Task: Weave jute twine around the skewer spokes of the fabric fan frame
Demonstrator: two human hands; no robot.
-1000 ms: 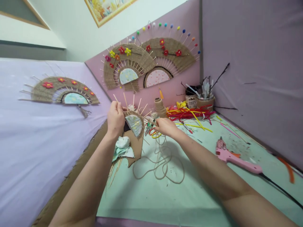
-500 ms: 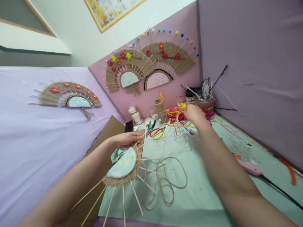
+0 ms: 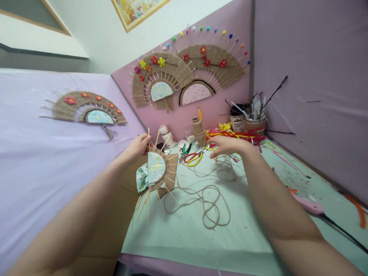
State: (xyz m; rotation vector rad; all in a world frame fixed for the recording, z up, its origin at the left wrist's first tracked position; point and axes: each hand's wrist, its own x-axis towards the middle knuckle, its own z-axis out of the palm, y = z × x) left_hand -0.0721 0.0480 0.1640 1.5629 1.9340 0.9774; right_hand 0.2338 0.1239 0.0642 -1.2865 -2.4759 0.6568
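My left hand grips the top edge of a small unfinished fan, a pale patterned half disc ringed with jute and wooden skewers, held upright above the mat. My right hand hovers over the mat to the right, fingers curled around a strand of jute twine that trails down into loose loops on the green mat. Scissors with yellow and red handles lie just left of my right hand.
Three finished fans hang on the walls, one at left and two on the pink back panel. Red and yellow strips, cups of tools, a twine spool and a pink glue gun sit on the mat.
My left hand lifted the fan from low near the front edge and turned it upright. My right hand drew back left from the coloured strips, pulling twine along.
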